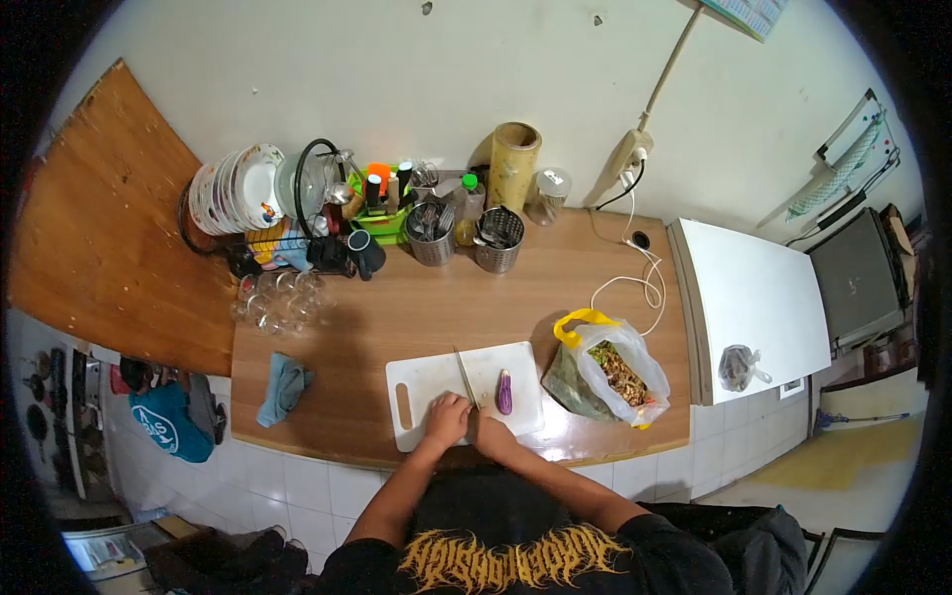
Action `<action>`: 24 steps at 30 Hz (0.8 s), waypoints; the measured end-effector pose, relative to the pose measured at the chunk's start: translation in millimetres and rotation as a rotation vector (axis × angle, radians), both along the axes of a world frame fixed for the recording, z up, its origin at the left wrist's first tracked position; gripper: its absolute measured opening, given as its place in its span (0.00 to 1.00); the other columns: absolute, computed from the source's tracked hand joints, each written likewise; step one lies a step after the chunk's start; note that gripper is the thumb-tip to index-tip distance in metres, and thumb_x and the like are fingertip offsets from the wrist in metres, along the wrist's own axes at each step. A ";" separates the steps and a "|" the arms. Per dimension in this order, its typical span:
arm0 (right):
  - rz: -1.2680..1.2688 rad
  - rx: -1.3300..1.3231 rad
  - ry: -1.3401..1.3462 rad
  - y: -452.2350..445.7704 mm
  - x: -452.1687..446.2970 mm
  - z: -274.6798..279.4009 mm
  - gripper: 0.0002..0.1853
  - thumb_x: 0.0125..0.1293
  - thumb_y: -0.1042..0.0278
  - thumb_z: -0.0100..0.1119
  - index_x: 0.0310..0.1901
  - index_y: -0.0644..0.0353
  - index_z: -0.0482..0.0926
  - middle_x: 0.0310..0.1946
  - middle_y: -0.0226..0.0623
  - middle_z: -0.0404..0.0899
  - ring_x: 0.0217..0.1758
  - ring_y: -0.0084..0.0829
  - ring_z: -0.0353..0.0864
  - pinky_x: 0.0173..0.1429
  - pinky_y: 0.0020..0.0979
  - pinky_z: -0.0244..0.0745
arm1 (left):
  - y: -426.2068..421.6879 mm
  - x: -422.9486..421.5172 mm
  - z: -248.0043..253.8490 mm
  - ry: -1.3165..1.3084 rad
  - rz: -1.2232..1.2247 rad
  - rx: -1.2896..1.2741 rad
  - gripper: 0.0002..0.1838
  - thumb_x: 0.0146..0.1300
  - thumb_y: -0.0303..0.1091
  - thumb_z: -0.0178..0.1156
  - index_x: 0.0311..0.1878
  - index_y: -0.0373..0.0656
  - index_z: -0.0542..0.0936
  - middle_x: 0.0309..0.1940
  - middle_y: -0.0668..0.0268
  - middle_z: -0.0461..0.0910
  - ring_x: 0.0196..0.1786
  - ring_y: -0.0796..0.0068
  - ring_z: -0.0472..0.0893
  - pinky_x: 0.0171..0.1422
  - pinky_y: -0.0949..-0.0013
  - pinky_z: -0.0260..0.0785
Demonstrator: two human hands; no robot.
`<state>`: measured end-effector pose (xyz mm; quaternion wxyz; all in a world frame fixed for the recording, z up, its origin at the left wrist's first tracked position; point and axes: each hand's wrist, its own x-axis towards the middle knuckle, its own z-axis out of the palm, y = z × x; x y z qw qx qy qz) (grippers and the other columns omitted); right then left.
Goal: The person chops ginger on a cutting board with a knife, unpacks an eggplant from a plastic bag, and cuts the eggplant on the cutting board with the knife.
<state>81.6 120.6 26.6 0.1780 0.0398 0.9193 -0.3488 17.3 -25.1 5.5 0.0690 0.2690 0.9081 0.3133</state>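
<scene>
A white cutting board (526, 362) lies near the table's front edge. On its right half rests a small purple eggplant (505, 393). My right hand (494, 436) is closed around the handle of a kitchen knife (463, 373), whose blade points away from me across the board. My left hand (448, 418) is just left of the blade, its fingers curled together over the board. Whatever may be under those fingers is hidden. A few small pale bits (485, 397) lie between the knife and the eggplant.
Right of the board stands a plastic bag (650, 372) of chopped scraps. A grey-blue cloth (285, 390) lies left. Behind are upturned glasses (278, 302), a plate rack (238, 188), cutlery holders (499, 256), a bottle (469, 213) and a white cable (650, 283). Another person (174, 416) is at far left.
</scene>
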 end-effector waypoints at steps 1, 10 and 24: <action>-0.032 -0.012 -0.032 2.8 -3.3 0.6 0.21 0.70 0.65 0.49 0.55 0.76 0.64 0.31 0.65 0.83 0.36 0.62 0.85 0.40 0.57 0.79 | 0.8 1.1 -0.1 0.007 0.004 0.012 0.04 0.62 0.32 0.62 0.40 0.46 0.81 0.42 0.60 0.78 0.52 0.52 0.77 0.57 0.49 0.68; -0.037 -0.007 -0.096 2.1 -5.4 18.1 0.22 0.70 0.64 0.48 0.58 0.73 0.63 0.36 0.65 0.84 0.40 0.61 0.86 0.43 0.57 0.79 | 2.4 3.8 5.7 0.036 0.033 0.024 0.04 0.61 0.33 0.62 0.37 0.45 0.81 0.38 0.57 0.78 0.48 0.48 0.78 0.51 0.46 0.70; 0.059 0.035 0.034 -6.9 -8.7 17.0 0.19 0.69 0.64 0.50 0.53 0.73 0.67 0.31 0.65 0.83 0.34 0.60 0.86 0.37 0.54 0.80 | -6.6 13.3 1.2 0.061 -0.010 0.142 0.05 0.61 0.27 0.59 0.39 0.40 0.82 0.39 0.53 0.78 0.47 0.46 0.77 0.55 0.48 0.71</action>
